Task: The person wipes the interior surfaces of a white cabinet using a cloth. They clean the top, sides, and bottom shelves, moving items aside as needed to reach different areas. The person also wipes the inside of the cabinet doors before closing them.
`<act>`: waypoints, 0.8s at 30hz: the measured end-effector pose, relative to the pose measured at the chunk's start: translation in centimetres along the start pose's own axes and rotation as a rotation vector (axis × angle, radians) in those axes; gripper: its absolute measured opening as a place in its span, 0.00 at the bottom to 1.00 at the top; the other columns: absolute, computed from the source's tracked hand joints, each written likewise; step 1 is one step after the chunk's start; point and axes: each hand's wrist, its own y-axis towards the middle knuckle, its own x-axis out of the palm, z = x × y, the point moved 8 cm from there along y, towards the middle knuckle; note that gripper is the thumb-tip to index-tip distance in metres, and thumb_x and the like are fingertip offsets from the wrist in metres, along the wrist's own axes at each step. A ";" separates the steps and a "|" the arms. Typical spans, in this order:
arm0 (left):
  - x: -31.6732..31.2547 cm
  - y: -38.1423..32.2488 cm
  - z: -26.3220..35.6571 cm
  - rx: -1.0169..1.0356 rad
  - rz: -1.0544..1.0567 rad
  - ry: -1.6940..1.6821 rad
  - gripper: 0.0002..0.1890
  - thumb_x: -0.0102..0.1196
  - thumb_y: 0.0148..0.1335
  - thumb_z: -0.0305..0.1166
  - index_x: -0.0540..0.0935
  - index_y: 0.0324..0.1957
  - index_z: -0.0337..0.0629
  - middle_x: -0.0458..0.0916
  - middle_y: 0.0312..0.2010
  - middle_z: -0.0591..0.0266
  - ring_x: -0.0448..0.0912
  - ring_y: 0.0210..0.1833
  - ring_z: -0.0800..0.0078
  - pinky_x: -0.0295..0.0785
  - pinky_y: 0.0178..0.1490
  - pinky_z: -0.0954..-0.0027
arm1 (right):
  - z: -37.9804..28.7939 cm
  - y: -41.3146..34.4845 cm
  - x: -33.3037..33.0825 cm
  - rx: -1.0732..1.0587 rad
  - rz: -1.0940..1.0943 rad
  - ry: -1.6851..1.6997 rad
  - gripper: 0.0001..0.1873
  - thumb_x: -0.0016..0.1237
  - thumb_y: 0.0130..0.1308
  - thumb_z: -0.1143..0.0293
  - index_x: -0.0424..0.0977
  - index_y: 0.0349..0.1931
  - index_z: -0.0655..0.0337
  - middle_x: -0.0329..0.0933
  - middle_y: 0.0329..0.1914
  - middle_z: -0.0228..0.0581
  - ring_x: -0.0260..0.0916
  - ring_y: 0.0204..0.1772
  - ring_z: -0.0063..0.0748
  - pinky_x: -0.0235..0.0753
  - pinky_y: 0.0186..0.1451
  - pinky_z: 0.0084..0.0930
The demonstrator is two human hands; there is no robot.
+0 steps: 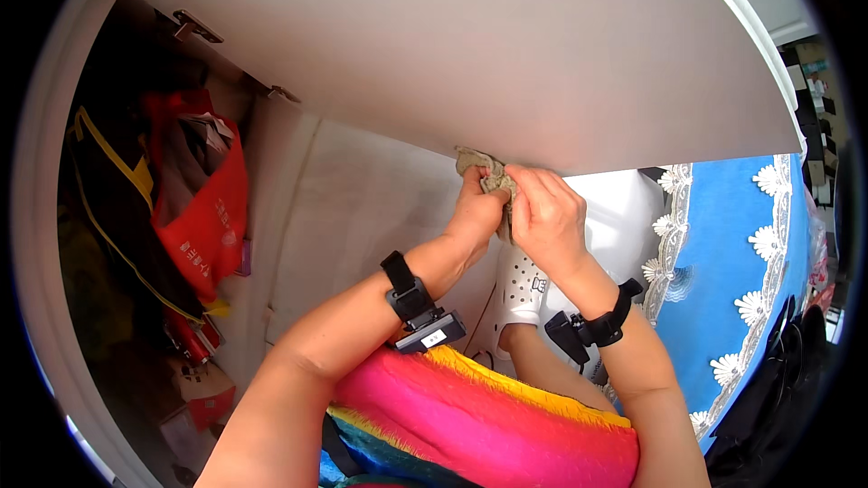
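Note:
Both hands meet on a folded tan cloth (498, 179) at the lower edge of a pale cabinet door (475, 47). My left hand (475, 207) pinches the cloth between thumb and fingers. My right hand (550, 217) grips its right side, with the fingertips close to the door's edge. Part of the cloth hangs down between the two hands. Whether the cloth touches the door cannot be made out. The door stands swung out on metal hinges (196, 26) at the left.
Inside the cabinet at left are a red bag (210, 210) bearing writing and a black bag with yellow trim (129, 217). A blue cloth with white lace (725, 237) covers something at right. A white perforated clog (519, 285) is on my foot, on the tiled floor (359, 217).

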 end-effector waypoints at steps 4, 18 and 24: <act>1.5 1.5 -2.5 -0.072 0.038 0.070 0.28 0.55 0.59 0.28 0.61 0.60 0.38 0.74 0.49 0.49 0.74 0.50 0.64 0.71 0.49 0.66 | 1.4 -0.2 0.0 0.091 -0.018 0.019 0.15 0.46 0.54 0.82 0.77 0.43 0.64 0.79 0.38 0.46 0.77 0.39 0.48 0.78 0.40 0.36; -4.9 4.8 -2.5 -0.008 0.322 -0.155 0.24 0.45 0.65 0.21 0.59 0.63 0.37 0.72 0.53 0.52 0.75 0.53 0.61 0.73 0.53 0.59 | 4.2 -2.7 0.8 0.227 -0.149 -0.032 0.16 0.46 0.56 0.82 0.75 0.45 0.64 0.78 0.43 0.45 0.75 0.47 0.48 0.76 0.49 0.38; 3.2 4.3 -5.6 -0.101 0.035 -0.089 0.26 0.48 0.63 0.21 0.59 0.63 0.37 0.72 0.53 0.52 0.76 0.52 0.63 0.74 0.53 0.64 | 3.6 -1.6 -0.7 0.239 -0.058 -0.024 0.16 0.45 0.53 0.83 0.76 0.43 0.63 0.79 0.39 0.44 0.75 0.44 0.47 0.75 0.47 0.39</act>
